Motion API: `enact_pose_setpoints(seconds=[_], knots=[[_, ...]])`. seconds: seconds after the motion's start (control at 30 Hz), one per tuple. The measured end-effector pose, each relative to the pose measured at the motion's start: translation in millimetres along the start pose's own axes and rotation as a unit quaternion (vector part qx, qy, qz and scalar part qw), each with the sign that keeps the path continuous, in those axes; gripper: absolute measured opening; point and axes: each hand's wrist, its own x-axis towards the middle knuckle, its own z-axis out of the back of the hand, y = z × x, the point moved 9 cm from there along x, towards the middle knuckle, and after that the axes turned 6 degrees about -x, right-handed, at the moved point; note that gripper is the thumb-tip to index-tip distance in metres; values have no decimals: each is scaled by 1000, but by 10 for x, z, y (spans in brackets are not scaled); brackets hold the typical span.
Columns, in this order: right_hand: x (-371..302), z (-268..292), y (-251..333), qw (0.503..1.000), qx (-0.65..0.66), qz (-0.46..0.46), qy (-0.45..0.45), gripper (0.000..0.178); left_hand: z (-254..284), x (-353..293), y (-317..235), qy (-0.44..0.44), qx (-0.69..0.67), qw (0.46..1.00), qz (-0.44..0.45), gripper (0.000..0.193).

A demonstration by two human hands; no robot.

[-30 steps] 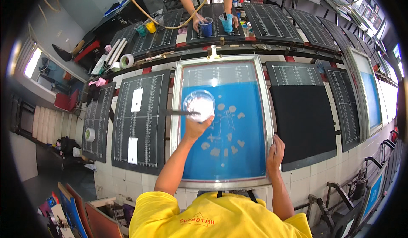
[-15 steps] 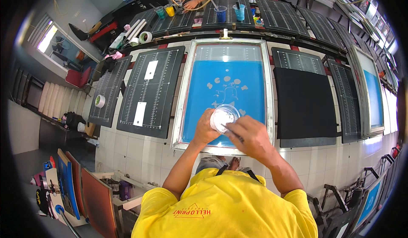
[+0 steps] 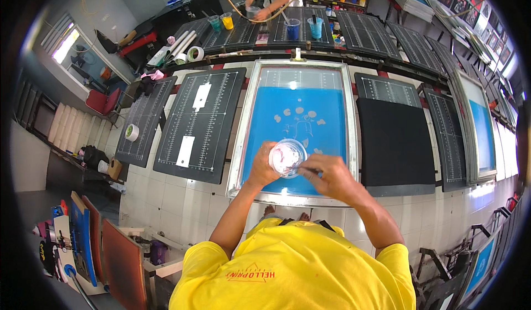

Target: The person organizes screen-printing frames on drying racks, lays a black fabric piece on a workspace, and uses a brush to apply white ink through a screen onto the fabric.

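Observation:
My left hand [image 3: 262, 165] is wrapped round the side of a clear plastic cup [image 3: 287, 150] with white, faintly pinkish paste in it. The fingers of my right hand [image 3: 331, 176] pinch a thin stick-like tool at the cup's right rim. Its lower end dips into the cup, and I cannot make out its exact kind. Below both hands lies a screen-printing frame [image 3: 350, 138] with a metal border. Its blue mesh [image 3: 271, 108] carries a pale design of small blobs and an outlined figure, partly hidden by the cup and hands.
Black printing boards [image 3: 182, 127] with white ruled marks flank the frame. Black fabric [image 3: 395, 141] covers the one on the right. Across the rail, a co-worker's hands [image 3: 261, 14] hold a clear container near cups of yellow [image 3: 227, 21], blue [image 3: 293, 29] and teal ink [image 3: 316, 27].
The view has tilted up slightly. Over the frame, the cup has shifted a little left and away from me. My right hand has turned and drawn toward the cup's right rim.

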Motion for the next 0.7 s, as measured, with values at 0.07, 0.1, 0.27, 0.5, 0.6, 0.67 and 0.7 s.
enact_pose_setpoints(seconds=[0.07,0.1,0.27,0.5,0.6,0.67,0.7], knots=[[36,-57,-51,999,20,18,-37,8,26,-1,-9,7,-17,1000,5,65],[53,-37,-120,999,-1,-5,-46,9,40,47,21,6,-44,999,13,65],[182,-169,-41,997,-5,11,-73,8,162,127,175,8,-19,1000,7,67],[355,-287,-78,1000,-29,-6,-9,13,223,229,339,54,-46,997,13,73],[484,-316,60,998,-10,48,42,15,204,194,443,104,-97,986,88,77],[647,-230,112,991,-34,110,72,20,188,232,417,141,-152,970,125,78],[733,-201,53,989,-38,112,83,20,204,288,367,164,-176,963,124,78]])
